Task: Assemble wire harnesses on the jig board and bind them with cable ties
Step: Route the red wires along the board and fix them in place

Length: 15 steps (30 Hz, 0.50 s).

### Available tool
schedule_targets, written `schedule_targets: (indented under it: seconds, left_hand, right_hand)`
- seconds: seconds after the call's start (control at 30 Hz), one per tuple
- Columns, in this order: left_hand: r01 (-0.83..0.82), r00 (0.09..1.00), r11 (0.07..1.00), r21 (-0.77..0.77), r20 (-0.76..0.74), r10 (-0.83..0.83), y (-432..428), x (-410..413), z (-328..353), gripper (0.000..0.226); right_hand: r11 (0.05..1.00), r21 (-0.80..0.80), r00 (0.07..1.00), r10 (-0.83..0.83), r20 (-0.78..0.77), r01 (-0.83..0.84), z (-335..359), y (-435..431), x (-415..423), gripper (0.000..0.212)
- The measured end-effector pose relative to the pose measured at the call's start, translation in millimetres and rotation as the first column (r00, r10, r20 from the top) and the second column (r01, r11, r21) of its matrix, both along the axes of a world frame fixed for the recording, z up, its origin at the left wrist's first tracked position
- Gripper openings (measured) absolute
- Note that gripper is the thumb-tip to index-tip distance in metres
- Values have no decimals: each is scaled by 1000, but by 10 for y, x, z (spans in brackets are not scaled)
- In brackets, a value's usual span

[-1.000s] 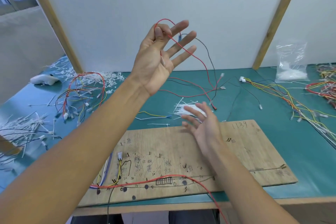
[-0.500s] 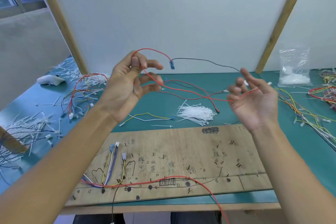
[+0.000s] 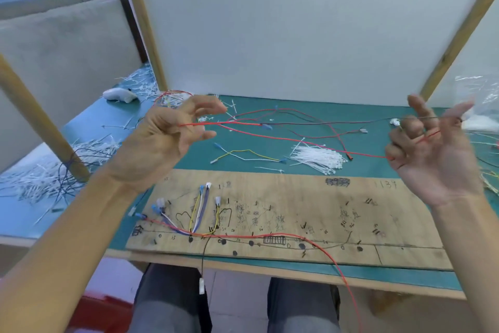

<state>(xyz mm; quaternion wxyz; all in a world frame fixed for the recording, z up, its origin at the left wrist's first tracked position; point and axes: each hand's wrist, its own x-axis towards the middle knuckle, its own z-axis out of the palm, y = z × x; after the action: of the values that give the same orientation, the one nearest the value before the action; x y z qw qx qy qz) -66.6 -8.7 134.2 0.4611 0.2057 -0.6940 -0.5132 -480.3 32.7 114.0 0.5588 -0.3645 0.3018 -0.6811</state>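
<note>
Wire work: red wire (image 3: pixel 297 140) spans two hands above jig board (image 3: pixel 310 195).
L hand (image 3: pixel 167 141) pinches it; R hand (image 3: pixel 434 159), blurred, seems to hook it w/ curled fingers.

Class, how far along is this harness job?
Done: several coloured wires lie routed on the scribbled wooden jig board. In hand: left hand and right hand stretch a thin red wire. Left: binding; the heap of white cable ties lies untouched.

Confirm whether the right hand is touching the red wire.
Touching. The head view shows the red wire running into the right hand and lying across its curled fingers, with no gap showing.
</note>
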Motion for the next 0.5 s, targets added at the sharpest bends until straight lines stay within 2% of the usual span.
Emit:
schedule_targets:
  seconds: [0.07,0.13,0.17,0.23,0.3,0.37,0.43,0.5]
  left_hand:
    - [-17,998,998,-62,66,21,107,100,-6,51]
    - [-69,995,996,-64,66,73,185,183,-26,54]
    - [-111,993,993,-37,36,112,210,220,-36,56]
    - [-190,978,980,60,-75,195,221,275,-76,57]
    - [-219,943,959,179,-214,255,229,308,-102,46]
    - [-177,929,957,228,-282,239,244,294,-125,42]
    - [-166,949,968,190,-236,210,292,290,-155,46]
    - [-134,976,980,146,-153,156,354,325,-206,40]
  right_hand:
    - [999,-2,999,39,-10,-39,-36,53,10,75]
    - [999,5,998,43,-50,-43,-92,63,-13,70]
    - [1000,10,997,15,-77,-14,-122,63,-31,59]
    - [998,14,993,-53,-103,55,-205,52,-93,18]
    - [999,28,997,-36,-72,38,-276,51,-122,28]
    - [998,47,999,-34,-6,34,-319,77,-88,22]
    - [997,64,999,-43,-3,43,-312,77,-64,24]
    - [998,43,999,-45,12,44,-304,67,-63,28]
